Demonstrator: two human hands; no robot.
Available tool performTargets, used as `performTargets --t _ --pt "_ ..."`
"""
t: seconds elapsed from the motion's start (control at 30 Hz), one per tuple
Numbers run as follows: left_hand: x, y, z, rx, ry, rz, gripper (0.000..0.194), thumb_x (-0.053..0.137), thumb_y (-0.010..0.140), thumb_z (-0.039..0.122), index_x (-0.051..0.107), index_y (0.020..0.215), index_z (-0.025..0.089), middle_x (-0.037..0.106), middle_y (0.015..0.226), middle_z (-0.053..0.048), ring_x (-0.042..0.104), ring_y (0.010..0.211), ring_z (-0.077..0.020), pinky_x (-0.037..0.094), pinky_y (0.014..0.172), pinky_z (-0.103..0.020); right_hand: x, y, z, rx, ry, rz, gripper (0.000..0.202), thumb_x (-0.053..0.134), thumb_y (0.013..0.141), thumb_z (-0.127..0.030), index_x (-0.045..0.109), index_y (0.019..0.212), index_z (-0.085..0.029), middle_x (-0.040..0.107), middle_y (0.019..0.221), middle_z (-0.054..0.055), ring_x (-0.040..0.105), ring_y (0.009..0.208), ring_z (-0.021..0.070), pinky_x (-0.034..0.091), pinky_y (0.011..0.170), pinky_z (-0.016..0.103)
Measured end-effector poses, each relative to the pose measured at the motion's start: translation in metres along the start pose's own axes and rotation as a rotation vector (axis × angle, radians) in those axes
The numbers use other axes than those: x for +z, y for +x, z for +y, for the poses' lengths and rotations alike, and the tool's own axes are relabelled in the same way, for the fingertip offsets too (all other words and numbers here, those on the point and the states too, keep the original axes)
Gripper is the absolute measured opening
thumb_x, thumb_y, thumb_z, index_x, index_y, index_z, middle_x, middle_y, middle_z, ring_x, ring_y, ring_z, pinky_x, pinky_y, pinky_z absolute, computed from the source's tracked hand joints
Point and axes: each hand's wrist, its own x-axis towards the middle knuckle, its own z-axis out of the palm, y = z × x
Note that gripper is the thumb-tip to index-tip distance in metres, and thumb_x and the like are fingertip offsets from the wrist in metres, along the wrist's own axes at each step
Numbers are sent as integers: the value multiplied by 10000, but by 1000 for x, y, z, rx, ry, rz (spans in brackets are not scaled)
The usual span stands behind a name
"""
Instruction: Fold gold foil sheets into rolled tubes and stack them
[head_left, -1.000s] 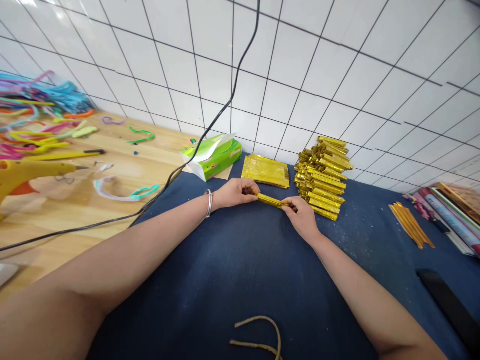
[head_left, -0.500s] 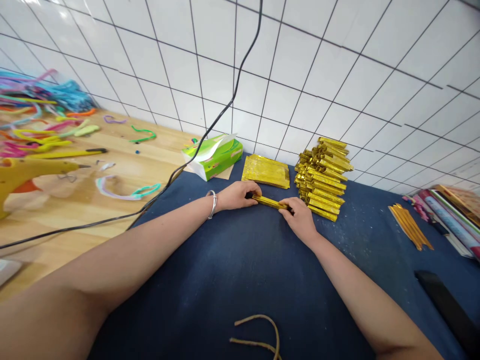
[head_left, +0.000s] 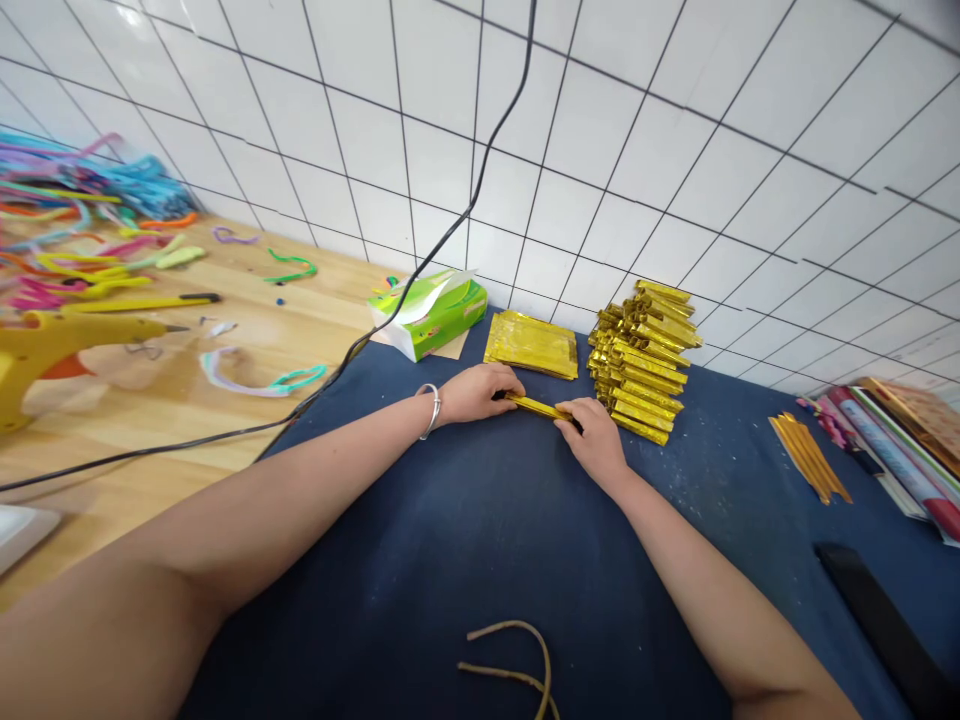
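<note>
A narrow folded strip of gold foil paper (head_left: pixel 537 406) is stretched between my hands, just above or on the dark blue cloth. My left hand (head_left: pixel 480 392), with a silver bangle at the wrist, pinches its left end. The right end is gripped by the fingers of my right hand (head_left: pixel 594 437). Just behind the strip lies a flat stack of gold foil sheets (head_left: pixel 531 343). A heap of folded gold strips (head_left: pixel 646 365) rises to the right of that stack, near my right hand.
A green tissue box (head_left: pixel 431 315) stands by the tiled wall, with a black cable (head_left: pixel 469 212) crossing over it. Left, a yellow glue gun (head_left: pixel 67 350) and pipe cleaners (head_left: pixel 112 190) lie on wood. A brown cord loop (head_left: pixel 544 655), orange strips (head_left: pixel 808 457) and a black bar (head_left: pixel 877 615) lie on the cloth.
The strip looks thinner now, as if pressed flatter or turned between my fingers. Both hands keep their grip at its ends. The whole view has shifted slightly.
</note>
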Motion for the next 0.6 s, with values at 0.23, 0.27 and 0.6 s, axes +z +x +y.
performTargets --t 0.23,0.27,0.6 --pt "1 0 2 17 33 -19 206 549 808 244 625 991 186 617 936 -52 560 891 -159 433 831 -287 2 -1 0 -7 -31 1 217 536 833 -237 608 1038 -237 619 976 57 535 951 216 424 867 374" --pt "1 0 2 19 36 -19 200 543 811 239 627 984 185 616 930 -52 559 889 -158 432 830 -286 2 -1 -1 -13 -35 -2 211 527 840 -239 609 1034 -237 619 974 57 535 951 216 422 869 373" --pt "1 1 7 15 70 -17 170 501 803 201 604 937 182 598 897 -48 549 863 -159 421 795 -272 5 -2 1 -37 -68 18 191 511 848 -223 606 1013 -230 629 979 56 536 956 217 416 876 375"
